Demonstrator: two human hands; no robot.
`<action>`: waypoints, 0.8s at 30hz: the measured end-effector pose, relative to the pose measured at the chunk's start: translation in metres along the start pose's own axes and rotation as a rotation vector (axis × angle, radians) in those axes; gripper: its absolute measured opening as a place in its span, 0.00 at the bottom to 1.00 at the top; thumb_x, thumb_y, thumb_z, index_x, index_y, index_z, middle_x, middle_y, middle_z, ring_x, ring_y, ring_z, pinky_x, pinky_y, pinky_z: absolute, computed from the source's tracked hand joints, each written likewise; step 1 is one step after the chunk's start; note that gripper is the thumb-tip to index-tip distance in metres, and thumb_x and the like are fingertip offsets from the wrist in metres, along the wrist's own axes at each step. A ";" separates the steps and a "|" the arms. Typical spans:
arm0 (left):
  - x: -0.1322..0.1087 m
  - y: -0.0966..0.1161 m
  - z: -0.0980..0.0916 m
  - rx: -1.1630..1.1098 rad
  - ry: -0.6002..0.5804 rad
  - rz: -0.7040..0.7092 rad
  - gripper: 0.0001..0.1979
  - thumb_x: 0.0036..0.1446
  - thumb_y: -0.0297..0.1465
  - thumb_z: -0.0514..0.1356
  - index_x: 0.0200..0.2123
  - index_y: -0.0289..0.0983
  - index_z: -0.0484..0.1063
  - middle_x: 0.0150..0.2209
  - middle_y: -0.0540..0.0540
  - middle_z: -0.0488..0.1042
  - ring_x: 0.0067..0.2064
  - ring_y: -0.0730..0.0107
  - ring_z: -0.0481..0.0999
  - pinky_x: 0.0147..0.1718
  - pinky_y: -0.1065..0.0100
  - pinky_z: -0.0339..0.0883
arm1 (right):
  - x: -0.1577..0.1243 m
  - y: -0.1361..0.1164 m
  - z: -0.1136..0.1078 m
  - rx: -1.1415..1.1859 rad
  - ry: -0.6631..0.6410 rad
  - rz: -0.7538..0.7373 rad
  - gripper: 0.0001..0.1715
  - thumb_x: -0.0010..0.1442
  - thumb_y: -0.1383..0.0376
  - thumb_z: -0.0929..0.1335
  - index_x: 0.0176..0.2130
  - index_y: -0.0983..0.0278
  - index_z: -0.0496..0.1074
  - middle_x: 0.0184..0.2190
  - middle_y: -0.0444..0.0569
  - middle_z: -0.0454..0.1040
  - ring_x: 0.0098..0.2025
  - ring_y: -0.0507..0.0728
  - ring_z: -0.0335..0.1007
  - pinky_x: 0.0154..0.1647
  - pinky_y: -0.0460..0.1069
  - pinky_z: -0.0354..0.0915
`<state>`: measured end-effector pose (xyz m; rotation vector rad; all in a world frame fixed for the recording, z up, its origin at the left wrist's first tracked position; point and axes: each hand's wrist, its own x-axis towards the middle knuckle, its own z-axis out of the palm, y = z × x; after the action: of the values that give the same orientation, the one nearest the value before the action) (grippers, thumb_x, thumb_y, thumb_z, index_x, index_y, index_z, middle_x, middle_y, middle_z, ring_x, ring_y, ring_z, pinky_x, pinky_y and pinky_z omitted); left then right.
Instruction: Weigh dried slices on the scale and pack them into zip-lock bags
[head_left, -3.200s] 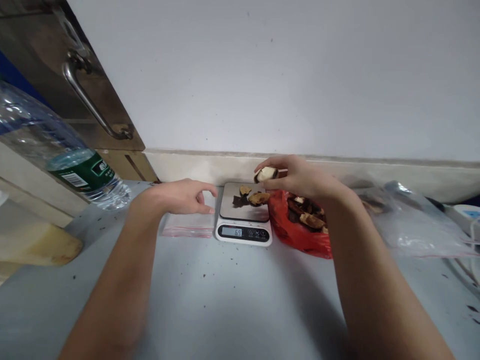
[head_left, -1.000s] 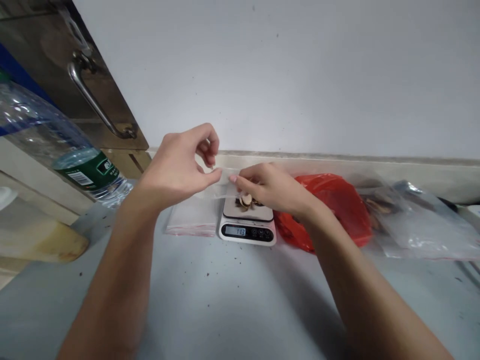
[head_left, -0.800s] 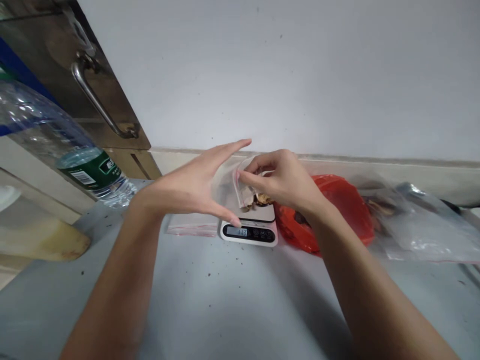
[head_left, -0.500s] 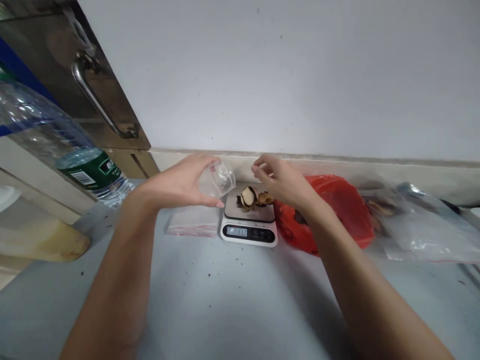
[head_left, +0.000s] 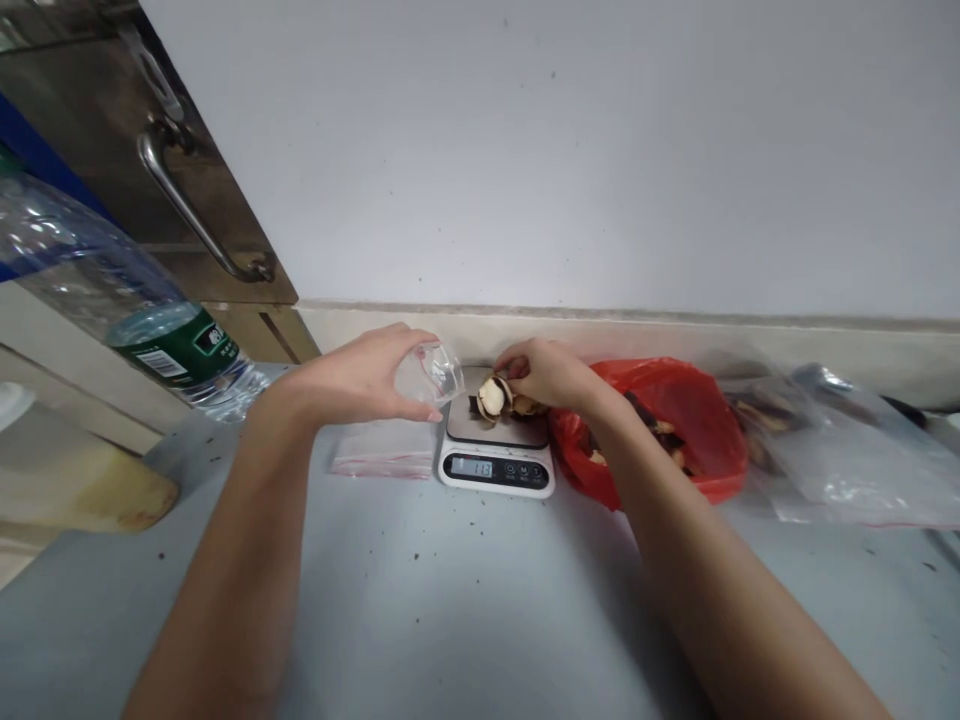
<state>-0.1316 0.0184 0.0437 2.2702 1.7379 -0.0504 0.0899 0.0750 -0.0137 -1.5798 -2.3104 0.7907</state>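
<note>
My left hand grips a small clear zip bag, its thumb and fingers spread around it and its mouth toward the scale. A white digital kitchen scale with a lit display stands in front of the wall. On its plate lie pieces that look like dried mushroom, cream with dark brown edges. My right hand reaches over the plate's right side, its fingers closed on these pieces. Its fingertips are partly hidden. Left of the scale, several flat zip bags lie stacked under the left hand.
A red plastic bag holding more brown pieces lies open beside the scale, under my right forearm. Farther right are clear bags, some with brown pieces inside. A large water bottle and a cloudy container stand at left. Behind is a white wall.
My right hand has come down from above the scale onto the mushroom pieces. My left hand still holds the clear bag, barely moved.
</note>
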 end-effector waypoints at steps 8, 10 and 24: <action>0.001 -0.001 0.001 -0.006 -0.010 0.031 0.48 0.49 0.55 0.61 0.69 0.39 0.60 0.68 0.39 0.67 0.66 0.46 0.67 0.63 0.58 0.61 | -0.002 -0.005 0.000 0.007 -0.076 -0.049 0.26 0.47 0.82 0.64 0.41 0.64 0.79 0.36 0.46 0.82 0.30 0.51 0.70 0.28 0.43 0.60; 0.001 -0.002 0.001 0.000 -0.015 0.032 0.47 0.49 0.55 0.61 0.69 0.40 0.60 0.68 0.39 0.66 0.66 0.47 0.67 0.63 0.58 0.62 | 0.000 -0.004 0.001 0.007 -0.035 -0.019 0.21 0.48 0.82 0.65 0.38 0.65 0.77 0.36 0.47 0.81 0.29 0.51 0.69 0.27 0.43 0.59; -0.001 -0.003 -0.001 0.003 -0.076 -0.011 0.51 0.47 0.53 0.61 0.72 0.39 0.57 0.71 0.39 0.63 0.68 0.48 0.65 0.64 0.60 0.60 | -0.031 -0.007 -0.043 0.088 0.078 -0.148 0.03 0.58 0.68 0.72 0.34 0.64 0.80 0.31 0.46 0.82 0.31 0.53 0.75 0.33 0.47 0.65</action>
<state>-0.1352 0.0181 0.0440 2.2309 1.7134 -0.1395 0.1173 0.0577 0.0291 -1.3604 -2.2730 0.7693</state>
